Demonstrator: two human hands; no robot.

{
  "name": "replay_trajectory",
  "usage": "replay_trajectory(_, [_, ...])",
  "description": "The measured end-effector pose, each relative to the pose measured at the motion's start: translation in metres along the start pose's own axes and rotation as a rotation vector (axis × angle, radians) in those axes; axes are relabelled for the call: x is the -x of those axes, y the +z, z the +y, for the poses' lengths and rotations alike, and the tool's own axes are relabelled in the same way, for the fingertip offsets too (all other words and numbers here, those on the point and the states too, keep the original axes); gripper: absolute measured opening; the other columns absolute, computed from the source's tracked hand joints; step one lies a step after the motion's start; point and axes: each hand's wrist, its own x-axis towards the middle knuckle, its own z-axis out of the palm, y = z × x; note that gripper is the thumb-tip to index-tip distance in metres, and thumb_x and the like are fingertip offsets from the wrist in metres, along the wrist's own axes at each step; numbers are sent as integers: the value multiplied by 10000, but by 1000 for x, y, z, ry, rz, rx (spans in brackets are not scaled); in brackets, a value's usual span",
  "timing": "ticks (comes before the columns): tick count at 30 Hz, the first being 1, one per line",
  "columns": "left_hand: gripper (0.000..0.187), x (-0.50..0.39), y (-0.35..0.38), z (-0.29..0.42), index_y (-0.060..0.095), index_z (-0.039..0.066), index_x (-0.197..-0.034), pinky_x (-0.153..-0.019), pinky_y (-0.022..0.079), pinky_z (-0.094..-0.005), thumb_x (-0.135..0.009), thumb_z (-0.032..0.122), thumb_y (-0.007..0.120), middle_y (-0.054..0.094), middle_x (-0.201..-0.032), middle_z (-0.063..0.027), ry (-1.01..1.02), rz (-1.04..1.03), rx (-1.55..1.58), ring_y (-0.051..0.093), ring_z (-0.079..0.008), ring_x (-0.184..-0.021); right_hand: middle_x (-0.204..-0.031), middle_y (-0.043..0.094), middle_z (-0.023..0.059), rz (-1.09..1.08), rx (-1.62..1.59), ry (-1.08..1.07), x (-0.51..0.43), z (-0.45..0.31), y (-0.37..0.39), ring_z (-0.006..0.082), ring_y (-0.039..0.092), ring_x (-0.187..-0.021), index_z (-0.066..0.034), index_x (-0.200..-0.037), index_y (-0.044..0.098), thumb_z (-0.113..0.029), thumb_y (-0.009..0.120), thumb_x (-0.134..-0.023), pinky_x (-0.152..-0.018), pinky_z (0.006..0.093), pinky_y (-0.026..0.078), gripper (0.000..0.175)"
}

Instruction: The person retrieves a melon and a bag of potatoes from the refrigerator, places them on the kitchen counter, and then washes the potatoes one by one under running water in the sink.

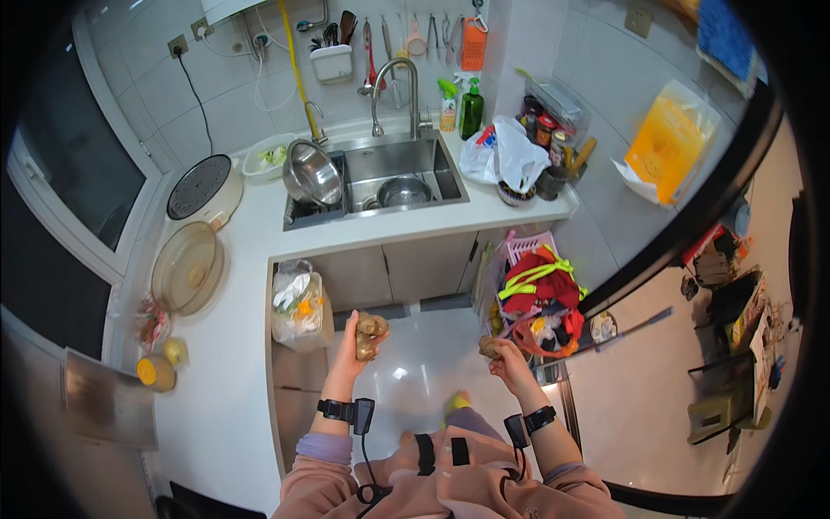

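Observation:
My left hand (349,353) holds a few knobbly brown root vegetables (369,324), perhaps potatoes or taro, stacked against the palm. Between the fingers of my right hand (510,368) is a single similar brown root vegetable (489,348). Both hands are raised over the tiled floor (415,383), apart from each other. Just ahead of my left hand stands a lined waste bin (318,331) with scraps inside. Beyond my right hand is a pink basket (524,245) heaped with red and yellow-green cloth and bags.
Ahead, a steel sink (444,152) holds a metal basin (403,192), and a steel bowl (312,172) leans at its left side. On the left counter (227,363) are an oval brown translucent basin (188,266) and a jar with a yellow lid (154,373). A doorway frame (655,250) borders the right.

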Motion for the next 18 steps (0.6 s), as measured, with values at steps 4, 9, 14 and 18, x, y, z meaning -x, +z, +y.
replay_trajectory(4, [509, -85, 23, 34, 534, 129, -1091, -554, 469, -272, -851, 577, 513, 605, -1025, -46, 10, -82, -15, 632, -199, -918, -921, 597, 63, 106, -54, -35, -91, -39, -8, 128, 540, -589, -92, -1150, 468, -225, 502, -883, -533, 256, 448, 300])
replay_trajectory(9, [477, -152, 54, 84, 543, 130, -1064, -594, 497, -303, -846, 554, 540, 590, -957, -16, 40, 107, -433, 587, -123, -831, -873, 611, 52, 45, -39, 33, -227, -95, 15, 117, 517, -557, -98, -1129, 495, -256, 482, -880, -495, 242, 431, 295])
replay_trajectory(14, [486, -224, 76, 151, 553, 108, -1081, -589, 505, -295, -848, 534, 551, 595, -959, -30, 80, 169, -395, 583, -126, -820, -909, 581, 65, -19, 100, 26, -358, -161, 93, 125, 541, -599, -72, -1159, 467, -261, 519, -866, -508, 244, 440, 353])
replay_trajectory(18, [450, -317, 67, 198, 558, 111, -1057, -590, 505, -291, -860, 516, 548, 602, -931, -24, 61, 135, -382, 588, -131, -778, -921, 579, 96, -62, 251, -55, -463, -185, 152, 123, 558, -611, -44, -1186, 435, -286, 563, -847, -505, 243, 448, 436])
